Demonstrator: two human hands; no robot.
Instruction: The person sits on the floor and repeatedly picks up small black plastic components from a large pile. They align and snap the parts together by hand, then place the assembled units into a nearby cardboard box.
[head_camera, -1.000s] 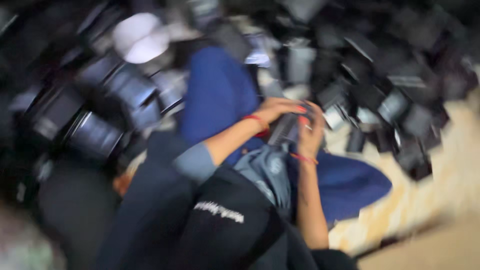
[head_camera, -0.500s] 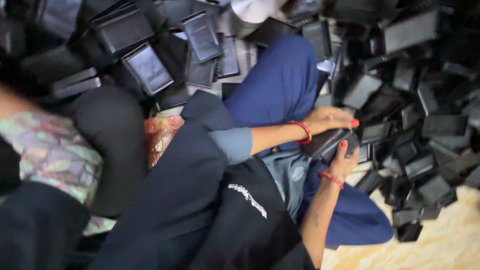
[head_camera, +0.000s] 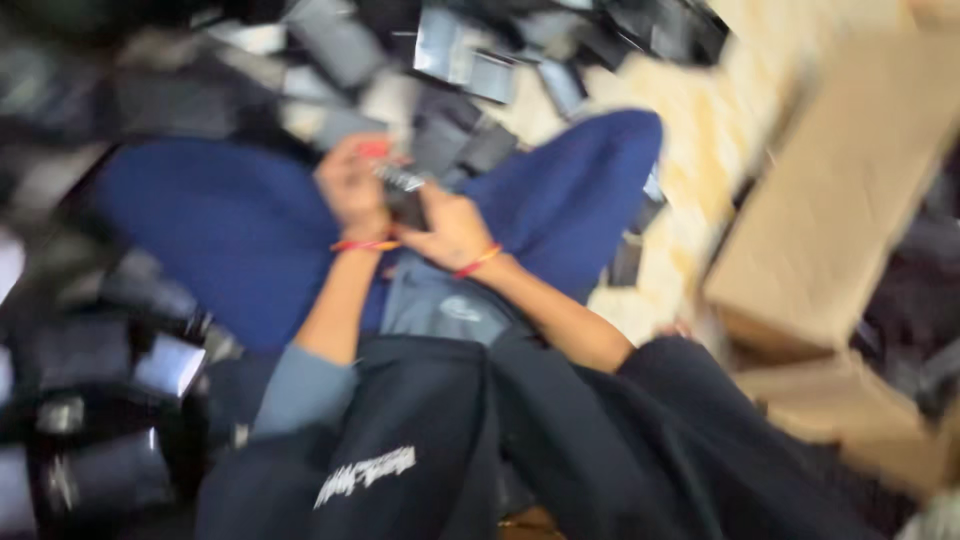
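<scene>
I sit cross-legged on the floor in blue trousers (head_camera: 230, 230). Both hands meet over my lap around one small dark box-like piece (head_camera: 403, 192) with a pale edge. My left hand (head_camera: 352, 185) grips its left side, and its nails are red. My right hand (head_camera: 452, 228) closes on the right side. Each wrist has a red thread band. The picture is blurred, so the piece's detail is unclear.
Several small dark cases (head_camera: 100, 420) lie heaped at my left and ahead (head_camera: 470, 70). A large brown cardboard box (head_camera: 840, 200) stands at my right on a pale floor (head_camera: 690, 210). Another box edge (head_camera: 850, 410) is below it.
The view has swung to the right, bringing the cardboard box into sight. My hands stay together on the dark piece over my lap.
</scene>
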